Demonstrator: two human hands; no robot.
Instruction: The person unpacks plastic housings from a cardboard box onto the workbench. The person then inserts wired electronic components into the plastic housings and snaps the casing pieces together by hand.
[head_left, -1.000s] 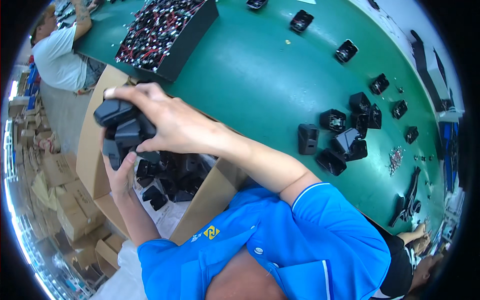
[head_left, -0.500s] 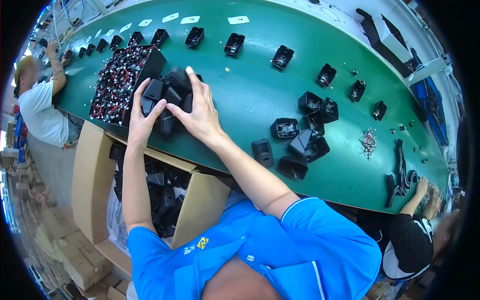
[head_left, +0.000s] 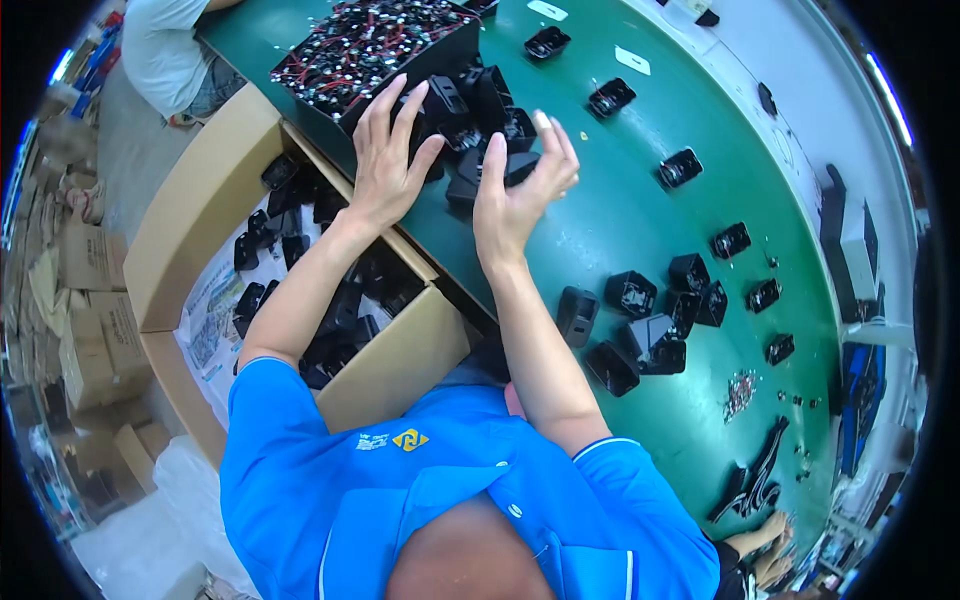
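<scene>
Head view: left hand (head_left: 388, 180) and right hand (head_left: 514, 208) are spread wide; black housings (head_left: 487, 98) lie between and beyond them.

A green surface (head_left: 630, 210) stretches rightward, grey floor (head_left: 143, 160) lies left, and a light strip (head_left: 891, 99) glows far right.

1. Black, box-shaped plastic housings (head_left: 450, 97), earlier clasped between both hands, now rest on the smooth green tabletop (head_left: 560, 235) beside the black, rectangular open-topped box (head_left: 442, 60).
2. Bare left hand (head_left: 388, 168): grip released, fingers spread.
3. Bare right hand (head_left: 522, 195): likewise released.
</scene>
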